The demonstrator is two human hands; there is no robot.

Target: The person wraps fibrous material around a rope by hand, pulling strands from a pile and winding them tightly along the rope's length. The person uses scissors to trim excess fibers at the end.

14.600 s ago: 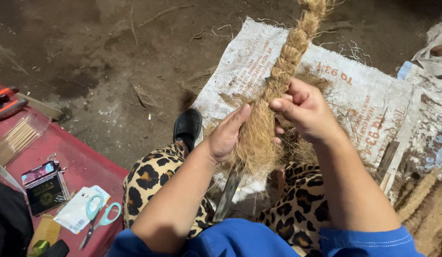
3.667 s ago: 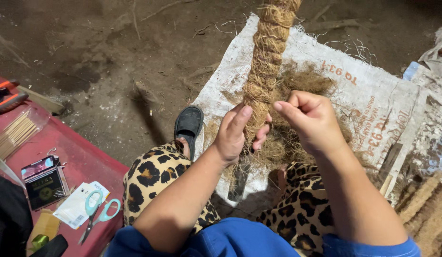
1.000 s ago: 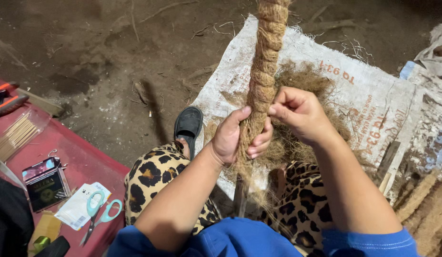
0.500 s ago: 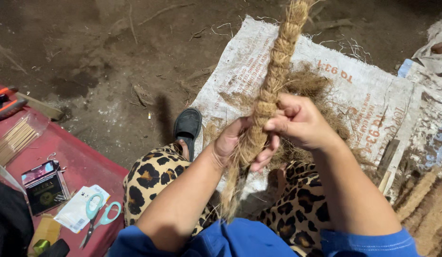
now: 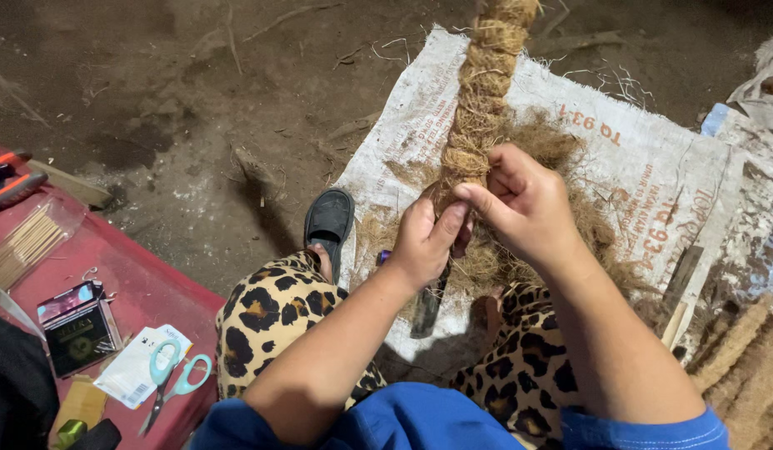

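I am kneeling over a dirt floor (image 5: 178, 108); a white woven sack (image 5: 653, 175) is lying at one o'clock. My left hand (image 5: 424, 242) and right hand (image 5: 524, 204) are clenching the braided fibre rope (image 5: 482, 92) at centre; scissors (image 5: 174, 379) are resting at eight o'clock.

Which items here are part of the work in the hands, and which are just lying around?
In use:
- braided fibre rope, gripped by left hand and right hand
- loose fibre pile
- woven sack under it

Lying about:
- scissors on the red surface
- bundle of thin sticks
- small dark box
- finished ropes, far right
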